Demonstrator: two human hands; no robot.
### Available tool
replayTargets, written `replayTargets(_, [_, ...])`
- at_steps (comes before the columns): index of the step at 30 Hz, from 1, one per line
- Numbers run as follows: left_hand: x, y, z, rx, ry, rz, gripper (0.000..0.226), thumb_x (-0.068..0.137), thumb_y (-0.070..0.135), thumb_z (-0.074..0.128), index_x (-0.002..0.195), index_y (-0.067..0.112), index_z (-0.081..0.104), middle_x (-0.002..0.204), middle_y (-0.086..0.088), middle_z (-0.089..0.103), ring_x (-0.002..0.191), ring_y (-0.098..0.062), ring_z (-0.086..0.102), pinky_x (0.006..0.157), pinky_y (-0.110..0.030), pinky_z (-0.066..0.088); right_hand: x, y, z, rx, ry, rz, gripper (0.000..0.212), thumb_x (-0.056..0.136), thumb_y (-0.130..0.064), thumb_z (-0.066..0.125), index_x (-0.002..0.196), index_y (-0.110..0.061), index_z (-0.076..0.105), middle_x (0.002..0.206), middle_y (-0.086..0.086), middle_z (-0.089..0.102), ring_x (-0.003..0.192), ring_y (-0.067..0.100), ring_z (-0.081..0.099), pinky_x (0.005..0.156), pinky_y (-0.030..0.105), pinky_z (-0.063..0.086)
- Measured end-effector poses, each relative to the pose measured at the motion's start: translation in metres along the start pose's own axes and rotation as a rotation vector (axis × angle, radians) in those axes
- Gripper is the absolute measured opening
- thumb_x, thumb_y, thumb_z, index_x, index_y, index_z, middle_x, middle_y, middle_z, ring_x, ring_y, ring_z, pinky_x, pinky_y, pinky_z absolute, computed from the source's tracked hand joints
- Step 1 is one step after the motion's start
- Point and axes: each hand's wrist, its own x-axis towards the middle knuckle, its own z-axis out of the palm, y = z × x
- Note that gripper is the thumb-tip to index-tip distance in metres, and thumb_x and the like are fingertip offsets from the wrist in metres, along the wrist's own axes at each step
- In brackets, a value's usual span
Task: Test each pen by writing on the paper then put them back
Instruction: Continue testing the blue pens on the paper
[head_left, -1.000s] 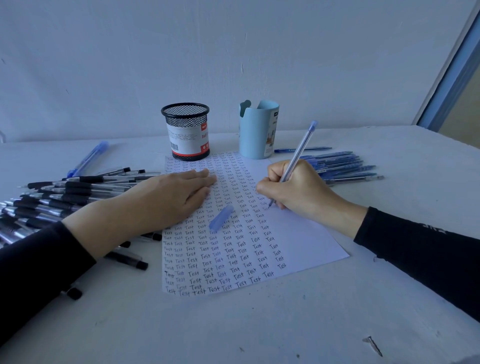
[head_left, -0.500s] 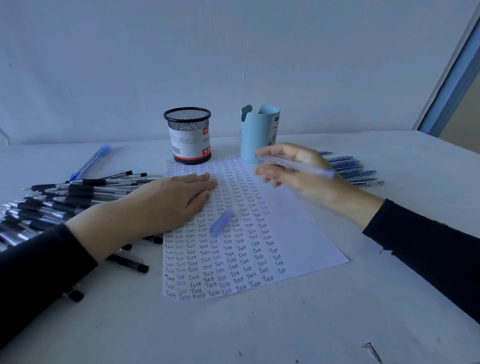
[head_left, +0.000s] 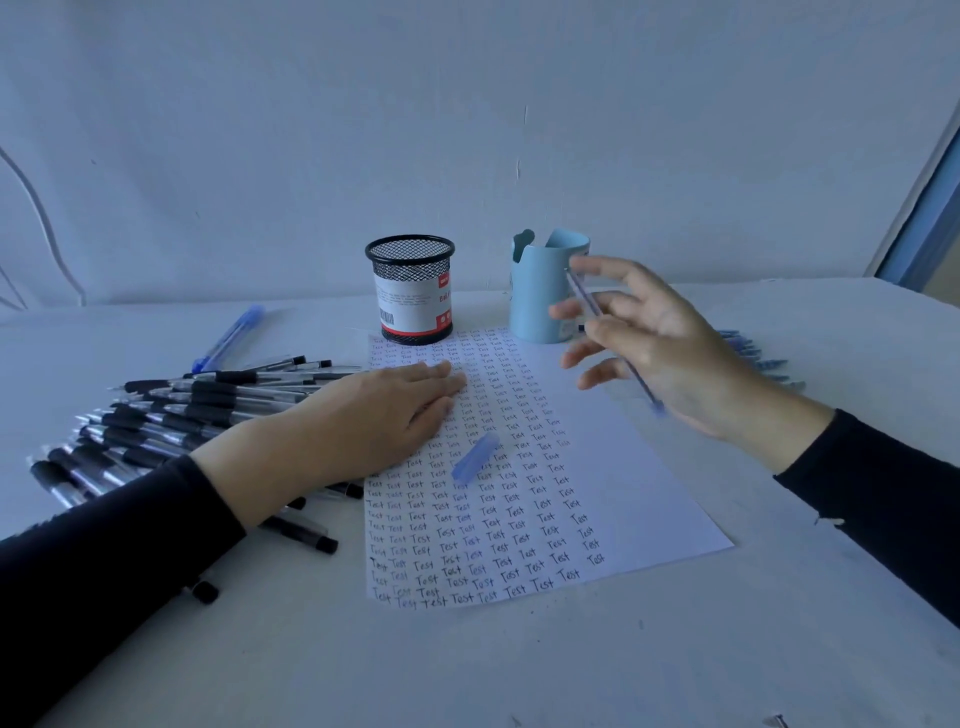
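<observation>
On the paper (head_left: 639, 499), cap (head_left: 475, 456): is lying loose, its long axis slanting up to the right, left of my right hand and nearer me.
Pen (head_left: 589, 301): I am pinching it loosely, slanted across my right hand (head_left: 660, 343), which is hovering blurred with fingers spread.
Left hand (head_left: 374, 415): is pressing flat, just beside the cap; it is the nearer hand.
</observation>
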Motion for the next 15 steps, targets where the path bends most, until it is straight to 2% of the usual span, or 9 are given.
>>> replayTargets(2, [-0.001, 0.0, 0.0, -0.006, 0.003, -0.002, 0.051, 0.103, 0.045, 0.023, 0.153, 0.036, 0.021, 0.16, 0.014, 0.017, 0.145, -0.004, 0.022, 0.118, -0.024, 0.015, -0.003, 0.006, -0.001, -0.307, -0.095, -0.129, 0.041, 0.102, -0.002, 0.044, 0.132, -0.03, 0.041, 0.121, -0.003, 0.068, 0.096, 0.017, 0.069, 0.087, 0.033, 0.054])
replayTargets(4, [-0.001, 0.0, 0.0, -0.006, 0.008, -0.008, 0.05, 0.103, 0.045, 0.024, 0.153, 0.038, 0.022, 0.16, 0.015, 0.017, 0.145, -0.004, 0.022, 0.118, -0.026, 0.017, -0.006, 0.015, -0.001, -0.594, -0.175, -0.202, 0.027, 0.101, -0.009, 0.047, 0.125, -0.023, 0.048, 0.123, -0.011, 0.067, 0.112, 0.01, 0.064, 0.101, 0.035, 0.047])
replayTargets(6, [-0.001, 0.0, 0.0, -0.006, 0.006, -0.013, 0.05, 0.103, 0.046, 0.024, 0.152, 0.038, 0.022, 0.16, 0.016, 0.017, 0.145, -0.004, 0.023, 0.118, -0.026, 0.018, -0.006, 0.019, 0.001, -0.731, -0.224, -0.259, 0.021, 0.1, -0.009, 0.051, 0.116, -0.019, 0.06, 0.115, -0.012, 0.068, 0.111, 0.005, 0.062, 0.098, 0.037, 0.047])
replayTargets(8, [-0.001, 0.001, 0.0, -0.007, 0.006, -0.015, 0.05, 0.103, 0.045, 0.024, 0.152, 0.037, 0.023, 0.16, 0.015, 0.018, 0.145, -0.004, 0.023, 0.118, -0.026, 0.018, -0.005, 0.022, 0.005, -0.819, -0.269, -0.371, 0.02, 0.099, -0.011, 0.054, 0.11, -0.02, 0.067, 0.106, -0.009, 0.066, 0.102, 0.008, 0.062, 0.091, 0.037, 0.049])
replayTargets(10, [-0.002, 0.002, -0.001, -0.009, 0.006, -0.015, 0.05, 0.103, 0.045, 0.024, 0.152, 0.037, 0.023, 0.16, 0.015, 0.018, 0.145, -0.005, 0.024, 0.119, -0.027, 0.019, -0.003, 0.025, 0.008, -0.846, -0.289, -0.434, 0.02, 0.097, -0.013, 0.056, 0.107, -0.019, 0.072, 0.099, -0.008, 0.063, 0.095, 0.008, 0.061, 0.088, 0.033, 0.049])
replayTargets(15, [-0.001, 0.002, -0.002, -0.002, -0.005, -0.01, 0.05, 0.103, 0.046, 0.023, 0.153, 0.037, 0.021, 0.16, 0.014, 0.017, 0.145, -0.005, 0.023, 0.12, -0.03, 0.02, -0.006, 0.026, 0.009, -0.773, -0.319, -0.349, 0.022, 0.094, -0.008, 0.062, 0.109, -0.018, 0.074, 0.101, -0.006, 0.062, 0.097, 0.008, 0.062, 0.09, 0.031, 0.049])
